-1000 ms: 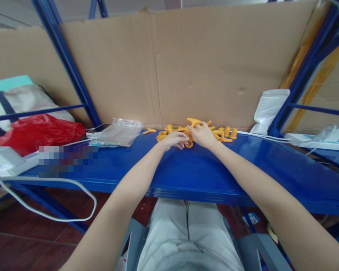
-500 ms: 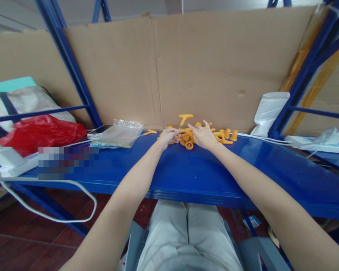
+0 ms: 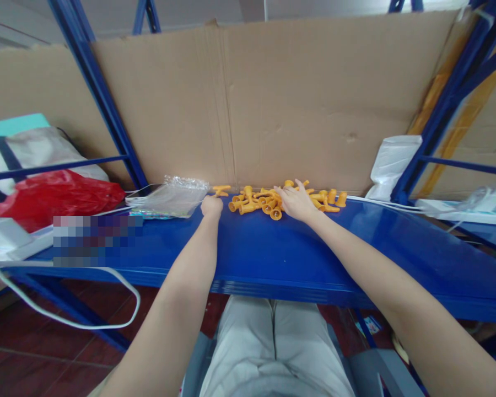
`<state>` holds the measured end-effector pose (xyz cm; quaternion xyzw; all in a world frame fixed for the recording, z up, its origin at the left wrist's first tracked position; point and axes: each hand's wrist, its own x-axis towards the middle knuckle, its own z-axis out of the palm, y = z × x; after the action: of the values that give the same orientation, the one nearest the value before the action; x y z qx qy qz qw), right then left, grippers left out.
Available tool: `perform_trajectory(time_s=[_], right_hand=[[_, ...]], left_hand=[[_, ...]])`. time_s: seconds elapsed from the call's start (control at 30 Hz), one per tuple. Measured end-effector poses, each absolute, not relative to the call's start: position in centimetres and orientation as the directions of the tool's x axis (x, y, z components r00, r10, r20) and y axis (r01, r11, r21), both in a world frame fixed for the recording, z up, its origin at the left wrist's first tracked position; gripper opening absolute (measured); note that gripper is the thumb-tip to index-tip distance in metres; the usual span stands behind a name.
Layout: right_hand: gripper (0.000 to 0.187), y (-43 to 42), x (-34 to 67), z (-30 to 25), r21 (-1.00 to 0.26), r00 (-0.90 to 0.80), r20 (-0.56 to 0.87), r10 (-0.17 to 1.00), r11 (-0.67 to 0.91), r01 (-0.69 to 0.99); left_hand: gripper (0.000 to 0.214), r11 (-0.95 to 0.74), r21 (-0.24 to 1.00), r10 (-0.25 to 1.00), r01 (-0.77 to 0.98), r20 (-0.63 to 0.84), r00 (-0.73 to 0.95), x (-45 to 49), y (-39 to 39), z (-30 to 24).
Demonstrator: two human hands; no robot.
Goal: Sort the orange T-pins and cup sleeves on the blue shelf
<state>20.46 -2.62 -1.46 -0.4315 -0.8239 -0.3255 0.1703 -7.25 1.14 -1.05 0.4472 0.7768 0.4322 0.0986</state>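
Two orange T-handles point(image 3: 221, 188) show just beyond your curled left hand point(image 3: 212, 206); its fingers are hidden, so I cannot tell its grip. Your right hand point(image 3: 296, 202), fingers spread, partly covers the orange pile point(image 3: 267, 208) on the blue bench point(image 3: 268, 251).

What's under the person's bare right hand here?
Small yellow-orange plastic pieces show on both sides of the right hand, on the glossy blue shelf; whatever lies directly beneath it is covered.

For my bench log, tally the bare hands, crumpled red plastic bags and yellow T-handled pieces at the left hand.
Bare left hand and bare right hand: 2
Crumpled red plastic bag: 1
Yellow T-handled pieces at the left hand: 2
Total: 5
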Motion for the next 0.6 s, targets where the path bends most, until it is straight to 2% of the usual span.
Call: perform_trajectory(time_s=[0.13,0.6], right_hand=[[0.057,-2.54,20.48,-1.48,0.390,-0.568,0.559,0.603,0.413,0.823],[0.054,-2.38,20.59,-1.60,0.386,-0.580,0.562,0.589,0.434,0.814]], left_hand=[[0.035,0.394,0.664,0.757,0.635,0.157,-0.634,-6.84,0.36,-0.78],[0.044,0.438,0.440,0.792,0.784,0.224,-0.568,-6.61,0.04,-1.66]])
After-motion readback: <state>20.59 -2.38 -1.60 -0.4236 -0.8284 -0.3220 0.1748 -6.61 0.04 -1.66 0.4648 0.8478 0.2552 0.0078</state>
